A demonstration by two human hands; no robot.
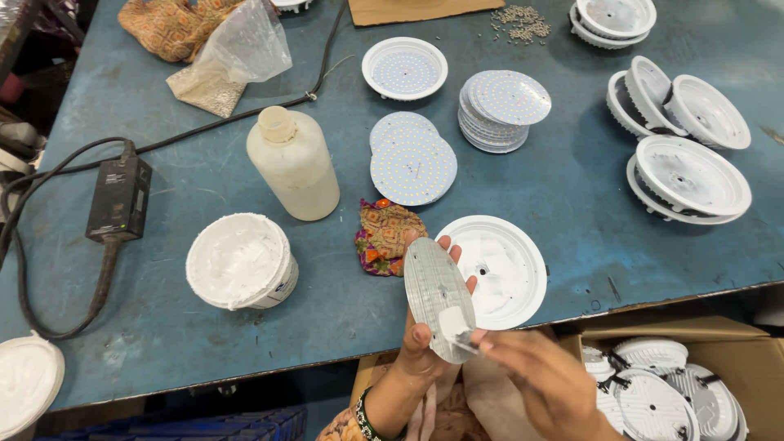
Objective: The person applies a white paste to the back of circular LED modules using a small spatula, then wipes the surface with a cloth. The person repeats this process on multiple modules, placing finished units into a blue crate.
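One round LED board [438,296], held upright edgewise in left hand [425,343], long axis near-far; right hand [549,385] fingertips pinched against its near end, smearing white paste.

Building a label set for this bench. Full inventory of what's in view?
Table: one, blue, fills the view.
Round LED boards: silver-white stack centre rear; two loose beside it.
Lamp housings: white; one by the hands, one with a board in it, several right.
Paste tub: one, white, left.
Bottle: one, cream, centre.
Patterned cloth: one, orange.
Power adapter: one, black, left.
Cardboard box: one, housings inside, lower right.
Left hand: holds metal disc.
Right hand: fingertips at the disc's lower edge.
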